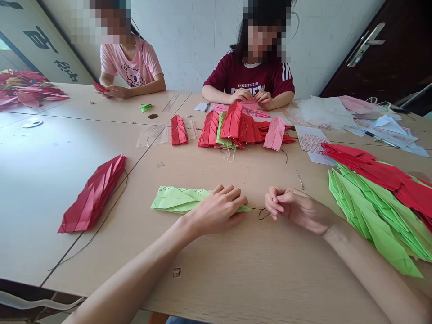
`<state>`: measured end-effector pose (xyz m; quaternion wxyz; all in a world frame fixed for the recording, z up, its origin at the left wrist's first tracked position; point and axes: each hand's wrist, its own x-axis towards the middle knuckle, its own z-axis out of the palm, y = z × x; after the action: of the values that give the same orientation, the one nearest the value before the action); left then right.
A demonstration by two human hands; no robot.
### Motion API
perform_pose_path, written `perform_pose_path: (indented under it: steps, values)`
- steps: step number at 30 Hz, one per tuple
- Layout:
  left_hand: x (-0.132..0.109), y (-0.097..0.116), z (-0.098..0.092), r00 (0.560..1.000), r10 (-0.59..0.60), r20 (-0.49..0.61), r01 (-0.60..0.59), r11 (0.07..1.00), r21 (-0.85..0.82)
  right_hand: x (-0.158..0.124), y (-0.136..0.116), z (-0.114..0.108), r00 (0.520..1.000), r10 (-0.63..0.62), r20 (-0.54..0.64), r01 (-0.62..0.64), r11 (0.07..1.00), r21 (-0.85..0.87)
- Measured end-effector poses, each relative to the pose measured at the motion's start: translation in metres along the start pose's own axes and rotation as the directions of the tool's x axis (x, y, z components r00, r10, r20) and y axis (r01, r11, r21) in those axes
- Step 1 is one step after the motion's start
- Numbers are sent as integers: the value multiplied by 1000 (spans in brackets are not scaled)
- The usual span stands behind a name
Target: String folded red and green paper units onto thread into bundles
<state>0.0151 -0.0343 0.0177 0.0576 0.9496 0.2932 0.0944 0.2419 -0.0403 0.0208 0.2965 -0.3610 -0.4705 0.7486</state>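
The left hand lies flat, fingers close together, pressing the right end of one green folded paper. The right hand pinches a dark thread at that paper's tip. Bare table runs from both hands to the near edge. One red folded paper lies well left, one green stack right.

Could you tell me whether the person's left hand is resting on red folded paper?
No, the left hand lies flat on the green folded paper.
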Motion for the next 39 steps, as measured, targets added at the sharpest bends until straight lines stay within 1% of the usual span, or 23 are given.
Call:
perform_pose_path:
  steps: [3, 8, 12, 20, 25, 31, 39]
  values:
    - [1, -1, 2, 1000, 8, 0, -8, 1000, 2, 0, -3, -3, 997, 63, -44, -65, 997, -40]
    - [0, -1, 1, 1000, 1, 1, -1, 1000, 10, 0, -4, -3, 995, 103, 9, -101, 988, -120]
    - [0, -2, 1, 1000, 1, -6, -1, 1000, 10, -2, -4, -1, 990, 143, 21, -136, 970, -204]
    - [1, -2, 3, 1000, -4, -4, 4, 1000, 30, -4, -9, 5, 988, 153, 31, -130, 915, -382]
    - [1, -3, 3, 1000, 0, -1, 0, 999, 38, -3, -10, 6, 990, 141, 16, -124, 910, -395]
    - [1, -3, 2, 1000, 4, 6, -4, 999, 38, -5, -10, 4, 986, 158, 56, -119, 892, -437]
    - [1, -4, 4, 1000, 4, 6, -4, 999, 43, -3, -9, 5, 983, 166, 77, -112, 877, -468]
